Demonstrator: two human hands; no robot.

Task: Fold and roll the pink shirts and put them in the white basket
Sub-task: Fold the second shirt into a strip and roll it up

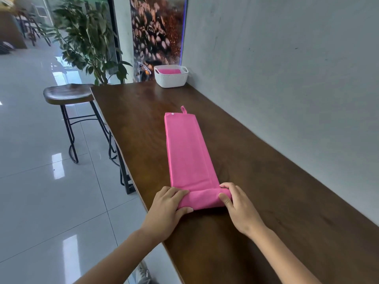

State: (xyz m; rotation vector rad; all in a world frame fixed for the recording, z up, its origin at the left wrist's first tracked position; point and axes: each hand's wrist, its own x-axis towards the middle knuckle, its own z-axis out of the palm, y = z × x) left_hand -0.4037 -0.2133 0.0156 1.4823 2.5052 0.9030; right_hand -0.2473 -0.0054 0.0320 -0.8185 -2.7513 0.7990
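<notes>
Left hand point(171, 203) and right hand point(230, 198) both clasp the near rolled end of the pink shirt point(187, 148), folded long on the table point(266, 201). Soft, light, probably springs loose; hold roll ends. White basket point(171, 79) far, apparently holding pink cloth.

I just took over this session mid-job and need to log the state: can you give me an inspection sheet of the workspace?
Surface: dark wooden counter along a grey wall.
Job's things: pink shirt folded into a long strip, near end rolled; white basket at the far end, pink cloth inside.
Clutter: nothing seen.
Grips: left hand and right hand each curl round an end of the roll.
Cables: nothing seen.
Surroundings: wooden stool, potted plant, glossy tiled floor.
</notes>
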